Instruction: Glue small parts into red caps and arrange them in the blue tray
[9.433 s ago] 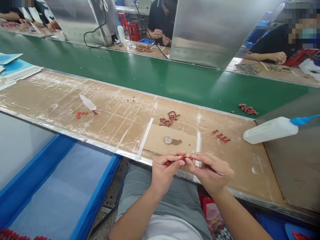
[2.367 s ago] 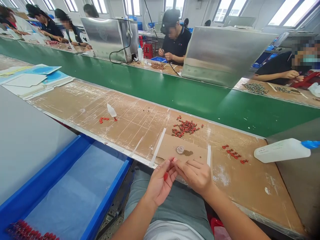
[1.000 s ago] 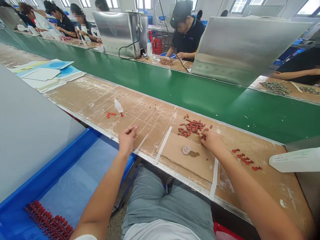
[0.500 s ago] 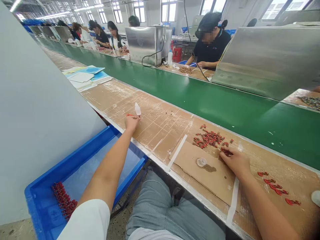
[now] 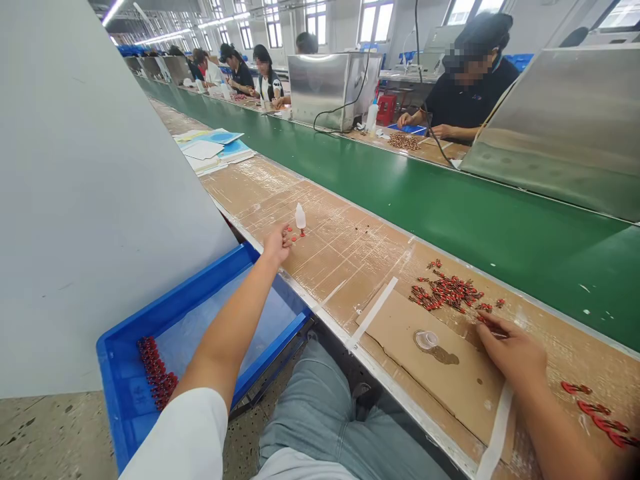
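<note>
My left hand [image 5: 278,245] is over the far part of the bench, fingers slightly bent and apart, beside small red discs [image 5: 294,238]. Just past its fingertips a small white squeeze bottle [image 5: 301,217] stands, with a small red piece [image 5: 302,233] at its lower end. My right hand [image 5: 515,350] is closed at the right edge of a pile of small red-and-brown parts [image 5: 450,292]. Its fingertips pinch one small red-and-brown part [image 5: 484,318], partly hidden by the fingers. A row of red pieces [image 5: 603,420] lies right of my right forearm.
A taped cardboard sheet [image 5: 400,333] bears a small clear cup [image 5: 427,340] beside a wet brown patch. At left, a blue bin [image 5: 115,380] holds rows of red parts [image 5: 156,373]. Beyond the bench run a green belt [image 5: 390,173], metal hoods [image 5: 320,93] and co-workers.
The view has swung left. My left hand has drawn back from the bottle, which it was touching at the lower end. My right hand stays by the pile.
</note>
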A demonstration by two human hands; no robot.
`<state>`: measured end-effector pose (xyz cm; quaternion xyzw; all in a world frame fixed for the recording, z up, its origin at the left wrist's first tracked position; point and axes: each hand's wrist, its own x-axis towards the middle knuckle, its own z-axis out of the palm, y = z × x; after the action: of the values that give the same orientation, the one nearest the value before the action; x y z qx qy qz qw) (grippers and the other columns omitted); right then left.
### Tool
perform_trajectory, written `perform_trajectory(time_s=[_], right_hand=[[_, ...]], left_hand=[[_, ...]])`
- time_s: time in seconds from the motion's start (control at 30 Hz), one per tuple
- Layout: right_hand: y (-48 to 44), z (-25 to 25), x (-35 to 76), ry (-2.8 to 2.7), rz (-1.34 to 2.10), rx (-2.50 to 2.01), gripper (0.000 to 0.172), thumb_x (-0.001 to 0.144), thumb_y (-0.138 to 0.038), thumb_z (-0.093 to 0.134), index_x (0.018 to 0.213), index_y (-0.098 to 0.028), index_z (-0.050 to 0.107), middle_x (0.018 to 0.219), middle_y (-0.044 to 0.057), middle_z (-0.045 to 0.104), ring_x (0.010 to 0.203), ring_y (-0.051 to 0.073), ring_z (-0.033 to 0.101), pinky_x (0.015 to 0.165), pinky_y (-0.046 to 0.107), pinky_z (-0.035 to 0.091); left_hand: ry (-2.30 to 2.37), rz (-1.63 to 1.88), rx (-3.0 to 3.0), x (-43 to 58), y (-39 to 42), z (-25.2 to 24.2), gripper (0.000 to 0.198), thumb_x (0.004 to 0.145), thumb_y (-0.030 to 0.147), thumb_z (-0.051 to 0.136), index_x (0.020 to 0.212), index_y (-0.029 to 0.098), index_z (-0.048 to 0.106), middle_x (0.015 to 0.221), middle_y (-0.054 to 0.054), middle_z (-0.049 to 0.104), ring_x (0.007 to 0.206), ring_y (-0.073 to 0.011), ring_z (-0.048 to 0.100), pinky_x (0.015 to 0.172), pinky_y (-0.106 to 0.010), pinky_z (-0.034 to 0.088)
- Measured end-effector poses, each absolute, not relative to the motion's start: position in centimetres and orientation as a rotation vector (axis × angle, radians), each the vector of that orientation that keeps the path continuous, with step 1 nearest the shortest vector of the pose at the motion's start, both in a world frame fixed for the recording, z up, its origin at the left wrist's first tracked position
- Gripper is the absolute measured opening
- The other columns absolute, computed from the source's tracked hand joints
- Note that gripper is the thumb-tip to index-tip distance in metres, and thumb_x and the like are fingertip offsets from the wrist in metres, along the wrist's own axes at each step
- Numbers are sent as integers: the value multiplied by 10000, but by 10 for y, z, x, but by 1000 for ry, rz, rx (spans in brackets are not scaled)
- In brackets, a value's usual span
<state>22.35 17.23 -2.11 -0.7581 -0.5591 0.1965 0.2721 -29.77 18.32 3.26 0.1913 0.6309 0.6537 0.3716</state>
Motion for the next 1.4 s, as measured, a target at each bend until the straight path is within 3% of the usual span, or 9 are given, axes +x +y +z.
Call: perform_trajectory(time_s=[0.2,0.33,0.5,0.6,0.73,0.9,1.0,1.13,1.4], right_hand=[[157,2,220,-832,1226,-1421,195,555,-204,745,731,-238,670,795,82,612,678,167,609,562,349,423],[121,39,185,-895,1516,-1206,133,658,-205,672,781,-239,637,691,9,478,518,86,429,432,273,265],[55,71,122,-1665,961,-1264,223,806,-299,697,1019,-234,698,554,-63,368,474,81,343,456,246,285],[38,72,102,-2058,640,-1077,299,862,-268,661,1156,-222,678,635,-20,565,556,115,510,550,260,428],[40,63,98,-2242,634,-970,308,926,-236,581,1230,-231,633,1075,65,718,902,167,665,783,277,522],[41,56,100,-2265,738,-1078,216,938,-285,560,1109,-249,688,931,32,731,777,154,644,709,273,503],[41,58,100,-2184,829,-1184,202,910,-351,590,1023,-239,715,680,-1,626,613,135,545,593,260,447],[42,61,103,-1923,1131,-1364,223,814,-435,699,843,-216,728,498,-74,280,479,89,282,469,235,278],[16,44,105,-654,1994,-1044,277,793,-411,752,770,-171,616,555,-92,263,481,36,93,413,189,114]], left_hand=[[951,1648,367,-241,109,44,426,941,297,350,1089,51,664,1104,-182,692,1064,-215,663,874,-328,558],[471,1517,132,-170,72,45,453,911,329,418,1174,24,625,1279,-202,636,1260,-297,559,1013,-400,491],[351,1294,77,-94,44,56,502,925,365,431,1238,9,595,1365,-220,575,1336,-312,482,1104,-398,396],[322,1190,73,-70,31,59,503,929,366,427,1231,2,600,1358,-232,577,1349,-311,466,1124,-391,365],[296,1141,79,-59,25,59,499,935,345,416,1238,-14,585,1358,-253,567,1360,-319,450,1137,-390,339],[325,1162,70,-54,27,54,465,921,311,429,1215,-6,600,1352,-262,568,1351,-320,461,1133,-398,345],[344,1192,55,-50,27,49,418,903,281,446,1141,6,652,1317,-251,601,1328,-317,490,1123,-385,363],[395,1241,67,-45,24,45,326,868,236,519,1068,61,707,1273,-207,646,1289,-297,537,1081,-357,414],[526,1337,244,-25,2,20,228,755,181,776,983,178,760,1114,-97,732,952,-142,679,861,-236,501]])
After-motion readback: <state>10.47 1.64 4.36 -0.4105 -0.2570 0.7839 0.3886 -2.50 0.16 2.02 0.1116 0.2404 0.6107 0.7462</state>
